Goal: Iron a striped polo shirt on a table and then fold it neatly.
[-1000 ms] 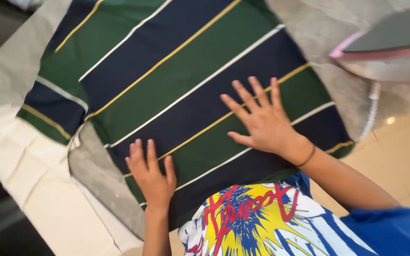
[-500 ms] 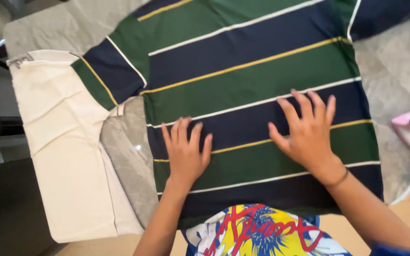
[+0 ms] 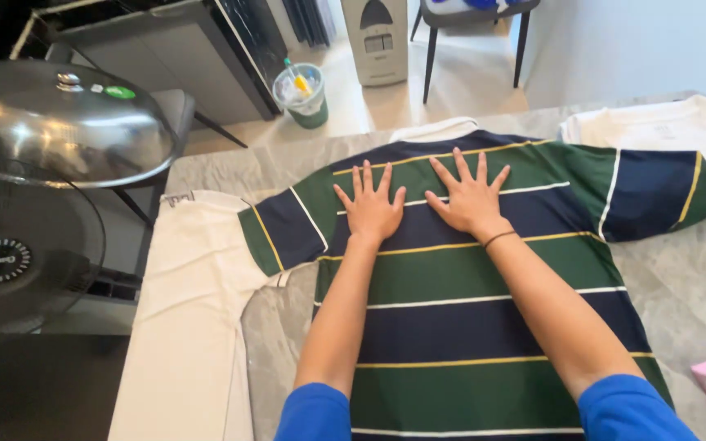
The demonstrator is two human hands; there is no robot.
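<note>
The striped shirt (image 3: 467,310) lay flat and face down on the grey marbled table (image 3: 696,278), its long axis running from the person out across the table, collar (image 3: 435,129) at the far end and hem nearest the body. Its short sleeves stuck out to either side, bands of green and navy crossing it with thin white and yellow lines. The left hand (image 3: 369,208) and the right hand (image 3: 469,198) pressed flat on the upper back, side by side, fingers spread wide and gripping nothing. A white cloth (image 3: 189,327) lay under the left sleeve, and a white T-shirt (image 3: 663,126) beside the right one. A fan (image 3: 18,261) stood to the left, with a chair (image 3: 471,16) and a small bin (image 3: 304,98) on the floor beyond.
</note>
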